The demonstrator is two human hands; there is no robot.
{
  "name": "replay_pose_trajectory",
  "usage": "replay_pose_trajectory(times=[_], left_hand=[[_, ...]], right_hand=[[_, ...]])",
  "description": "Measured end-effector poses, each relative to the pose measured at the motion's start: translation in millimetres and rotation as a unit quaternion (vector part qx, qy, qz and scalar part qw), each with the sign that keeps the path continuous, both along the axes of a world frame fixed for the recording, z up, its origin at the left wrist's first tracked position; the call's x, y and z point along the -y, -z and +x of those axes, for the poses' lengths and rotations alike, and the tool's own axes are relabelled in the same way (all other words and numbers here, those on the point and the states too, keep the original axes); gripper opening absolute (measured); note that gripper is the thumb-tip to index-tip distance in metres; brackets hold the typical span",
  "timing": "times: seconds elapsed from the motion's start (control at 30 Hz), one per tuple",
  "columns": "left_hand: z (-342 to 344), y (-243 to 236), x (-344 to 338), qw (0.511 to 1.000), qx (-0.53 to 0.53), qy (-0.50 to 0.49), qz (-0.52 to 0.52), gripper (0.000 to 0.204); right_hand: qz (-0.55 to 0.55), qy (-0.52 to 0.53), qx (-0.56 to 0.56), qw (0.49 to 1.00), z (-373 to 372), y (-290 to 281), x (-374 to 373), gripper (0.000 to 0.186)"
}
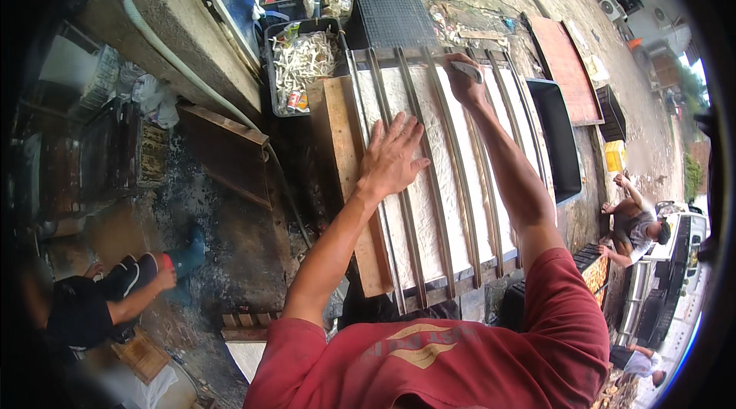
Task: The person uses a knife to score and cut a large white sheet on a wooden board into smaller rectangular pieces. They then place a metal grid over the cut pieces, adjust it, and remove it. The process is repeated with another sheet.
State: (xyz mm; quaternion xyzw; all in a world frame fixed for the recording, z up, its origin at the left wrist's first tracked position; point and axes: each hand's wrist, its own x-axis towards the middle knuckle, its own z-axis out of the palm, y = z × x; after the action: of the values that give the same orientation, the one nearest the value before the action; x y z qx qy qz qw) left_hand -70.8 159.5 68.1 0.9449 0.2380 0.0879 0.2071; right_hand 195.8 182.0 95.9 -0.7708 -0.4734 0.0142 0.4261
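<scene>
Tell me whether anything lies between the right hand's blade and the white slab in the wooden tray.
Yes: long metal guide bars lie across the white slab. The right hand holds the pale blade at the far end, apparently between two bars, so nothing visible blocks it there.

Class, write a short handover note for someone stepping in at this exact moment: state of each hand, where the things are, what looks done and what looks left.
Left hand: open, palm flat on the metal strips laid lengthwise over the white slab in the wooden tray.
Right hand: closed around a small pale tool, at the far end of the slab.
Black crate of pale scraps stands beyond the tray on the left; an empty black tub sits on the right.
Done: strips lie across the whole slab.
Left: cannot tell how far the tool work has gone; the slab is in the tray.
</scene>
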Motion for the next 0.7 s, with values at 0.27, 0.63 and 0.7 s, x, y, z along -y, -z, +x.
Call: replay_pose_trajectory(times=[0.27,0.63,0.7], left_hand=[[0,5,-3,1.0,0.027,-0.001,0.016,0.077],[3,1,-5,1.0,0.02,-0.005,0.004,0.076],[3,-1,-4,1.0,0.017,-0.001,0.02,0.077]], right_hand=[[-0.09,-0.007,-0.157,0.983,-36,15,171,0.015],[-0.051,-0.015,-0.09,0.995,3,-35,169,0.012],[0.06,-0.011,0.029,0.998,46,-4,68,0.011]])
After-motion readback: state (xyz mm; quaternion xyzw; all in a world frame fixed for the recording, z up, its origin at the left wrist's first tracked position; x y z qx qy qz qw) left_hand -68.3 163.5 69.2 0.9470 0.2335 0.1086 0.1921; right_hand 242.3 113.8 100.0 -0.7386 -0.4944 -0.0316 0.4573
